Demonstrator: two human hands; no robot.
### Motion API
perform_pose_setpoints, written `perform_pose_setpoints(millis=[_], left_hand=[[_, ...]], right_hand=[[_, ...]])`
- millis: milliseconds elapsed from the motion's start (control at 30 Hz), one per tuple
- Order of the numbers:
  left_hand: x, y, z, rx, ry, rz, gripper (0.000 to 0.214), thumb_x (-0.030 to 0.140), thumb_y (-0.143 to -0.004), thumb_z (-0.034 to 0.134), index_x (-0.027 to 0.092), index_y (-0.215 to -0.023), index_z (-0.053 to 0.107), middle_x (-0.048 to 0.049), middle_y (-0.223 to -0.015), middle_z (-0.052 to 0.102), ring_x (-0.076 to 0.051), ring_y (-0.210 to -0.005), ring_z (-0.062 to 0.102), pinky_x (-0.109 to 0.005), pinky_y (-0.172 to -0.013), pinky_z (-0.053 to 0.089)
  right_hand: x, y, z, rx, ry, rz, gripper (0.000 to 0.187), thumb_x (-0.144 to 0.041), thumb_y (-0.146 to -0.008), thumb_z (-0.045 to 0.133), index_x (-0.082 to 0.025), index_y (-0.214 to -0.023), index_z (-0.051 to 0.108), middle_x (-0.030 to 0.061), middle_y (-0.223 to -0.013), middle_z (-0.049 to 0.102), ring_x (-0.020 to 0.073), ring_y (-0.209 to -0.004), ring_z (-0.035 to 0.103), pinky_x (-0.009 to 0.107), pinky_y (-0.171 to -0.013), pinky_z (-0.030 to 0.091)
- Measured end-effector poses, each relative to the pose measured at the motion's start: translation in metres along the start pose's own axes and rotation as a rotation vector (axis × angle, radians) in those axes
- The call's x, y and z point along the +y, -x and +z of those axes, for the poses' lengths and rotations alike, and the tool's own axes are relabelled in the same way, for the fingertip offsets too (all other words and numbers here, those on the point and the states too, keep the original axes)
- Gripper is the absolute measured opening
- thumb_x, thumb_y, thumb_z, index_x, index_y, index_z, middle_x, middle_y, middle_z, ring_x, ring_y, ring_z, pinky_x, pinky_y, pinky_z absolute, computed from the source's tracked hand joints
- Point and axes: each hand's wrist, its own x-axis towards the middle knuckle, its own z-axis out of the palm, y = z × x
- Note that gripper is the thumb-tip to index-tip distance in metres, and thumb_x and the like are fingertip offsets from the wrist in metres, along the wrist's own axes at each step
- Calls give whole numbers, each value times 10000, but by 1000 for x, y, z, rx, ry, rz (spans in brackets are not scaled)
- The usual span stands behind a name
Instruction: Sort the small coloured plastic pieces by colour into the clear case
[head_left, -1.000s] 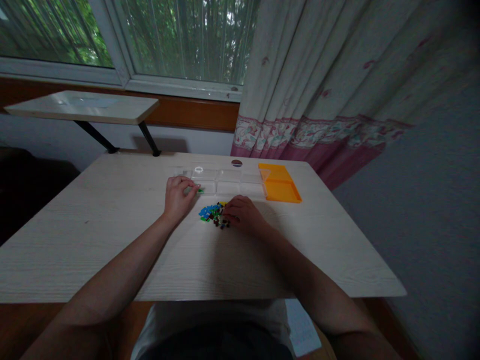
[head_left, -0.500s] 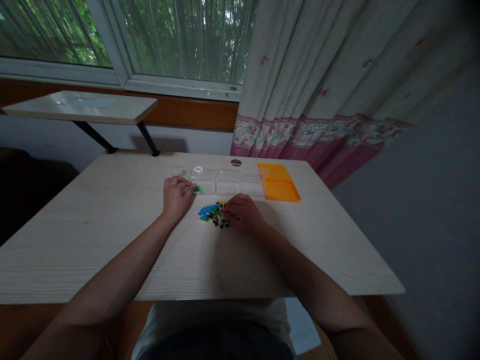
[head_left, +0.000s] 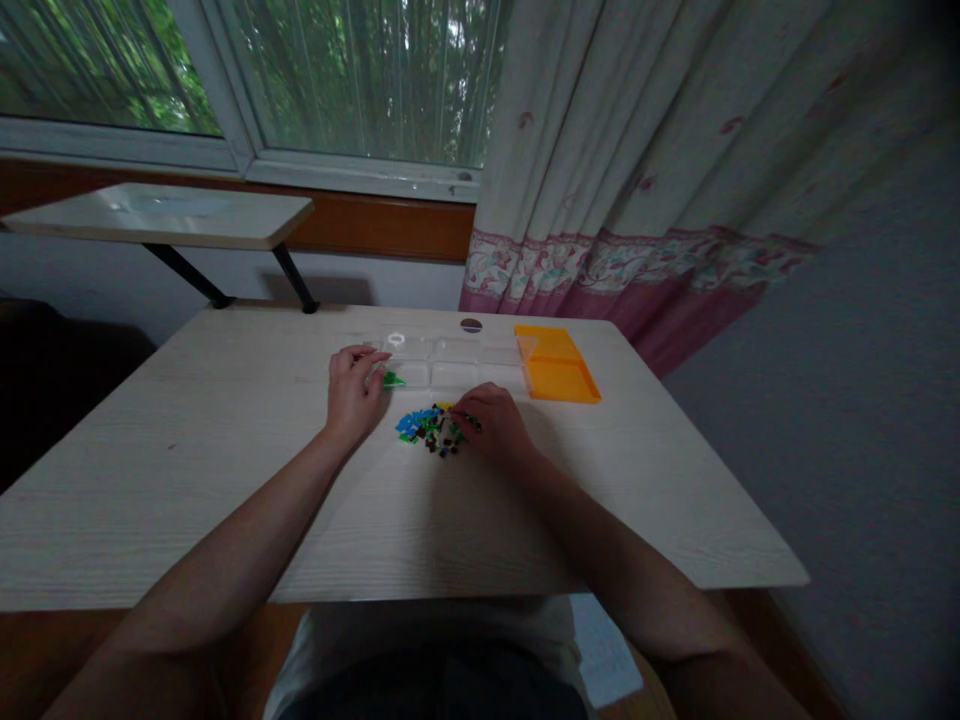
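A heap of small building bricks [head_left: 427,428], in blue, green, yellow, brown and black, lies on the table in front of me. My right hand [head_left: 491,422] rests over the heap's right side with its fingers bent down among the pieces; whether it pinches one is hidden. My left hand [head_left: 355,390] is at the left end of a clear divided box [head_left: 454,363], thumb and fingers apart, with nothing seen between them. Green bricks [head_left: 391,379] lie in the box's near left compartment, right beside my left thumb.
An orange tray [head_left: 562,378] stands at the box's right end. A round dark spot [head_left: 471,325] marks the table [head_left: 225,500] behind the box. At the back left, a raised shelf [head_left: 210,222] stands on black legs. A curtain [head_left: 600,200] hangs behind the table.
The fingers of my left hand have spread apart, leaving green pieces in the compartment. My right hand has shifted only slightly at the heap.
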Motion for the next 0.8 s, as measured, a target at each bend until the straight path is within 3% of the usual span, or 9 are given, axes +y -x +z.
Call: perform_pose_setpoints(millis=[133,333,800], left_hand=[[18,4,-2,-158,77,176,220,255,-932,547,224,-1107,677,-81,-1100,594,-233,-1089,524,-425,-987,422],[48,12,-3,-423,138,385,240,360,-917,609,226,-1110,655,-73,-1085,638,-233,-1052,550,-415,-946,432],[50,14,-3,-450,147,400,198,373,-911,610,225,-1019,685,-75,-1050,672,-240,-1010,577,-420,-924,444]], right_hand=[[1,-1,-1,65,-51,110,125,-272,-887,645,-198,-826,725,58,-829,712,204,-832,605,350,-811,445],[-7,-1,3,80,-152,149,145,-278,-903,623,-201,-824,718,50,-816,702,197,-834,602,344,-816,459],[-17,0,5,70,-256,184,289,-402,-952,559,-203,-795,700,45,-798,677,173,-812,598,314,-772,476]])
